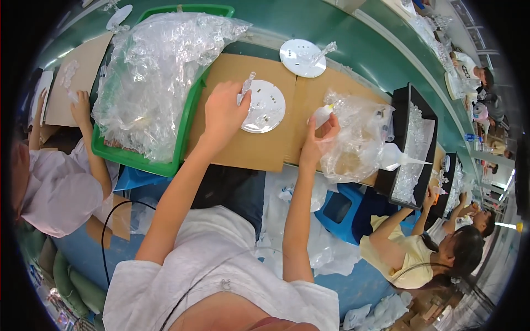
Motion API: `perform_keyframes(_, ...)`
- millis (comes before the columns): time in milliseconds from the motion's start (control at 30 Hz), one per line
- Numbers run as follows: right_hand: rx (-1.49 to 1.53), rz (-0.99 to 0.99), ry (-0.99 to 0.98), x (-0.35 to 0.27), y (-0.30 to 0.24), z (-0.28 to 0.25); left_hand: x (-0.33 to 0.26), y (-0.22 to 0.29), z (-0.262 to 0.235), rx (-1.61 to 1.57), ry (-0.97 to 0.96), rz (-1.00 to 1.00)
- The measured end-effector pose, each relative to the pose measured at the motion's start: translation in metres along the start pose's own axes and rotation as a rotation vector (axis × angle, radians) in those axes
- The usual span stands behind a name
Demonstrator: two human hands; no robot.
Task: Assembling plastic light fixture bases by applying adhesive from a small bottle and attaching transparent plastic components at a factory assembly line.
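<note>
My left hand [225, 110] is at the left edge of a white round plate [271, 102] that lies on the cardboard. Its fingers are closed on a clear plastic piece [248, 83], which stands up past the fingertips at the plate's rim. The plate has several small holes and some clear bits on it. To the right, my right hand [321, 137] grips a small white squeeze bottle [322, 116] with a yellow tip, held up beside a crumpled clear plastic bag [356, 138].
A green crate [190, 118] with a big clear bag [160, 71] stands left. Behind lies another white disc [298, 55] bearing a clear piece. On the right are a long-nozzled white bottle [391, 158] and a black bin [397, 182] of clear parts. Co-workers sit on both sides.
</note>
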State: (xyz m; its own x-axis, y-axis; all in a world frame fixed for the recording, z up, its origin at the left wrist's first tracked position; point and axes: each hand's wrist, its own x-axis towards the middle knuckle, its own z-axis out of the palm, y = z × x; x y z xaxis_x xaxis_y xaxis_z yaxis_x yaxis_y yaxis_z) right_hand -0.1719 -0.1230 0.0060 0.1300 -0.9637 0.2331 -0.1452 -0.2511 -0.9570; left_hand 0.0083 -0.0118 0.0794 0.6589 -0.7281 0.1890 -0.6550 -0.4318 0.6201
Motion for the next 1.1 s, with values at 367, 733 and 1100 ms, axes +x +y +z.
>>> perform_keyframes(367,-0.228,-0.036,-0.015,-0.019,0.006,-0.011,0.142,0.086,-0.027,0.164,0.368,0.449)
perform_keyframes(733,-0.475,0.277,-0.332,-0.074,-0.082,-0.039,0.334,0.036,0.080,0.232,0.020,0.198)
perform_keyframes(1100,-0.773,-0.193,-0.367,0.121,-0.132,0.007,0.248,0.117,-0.068,0.441,0.107,0.906)
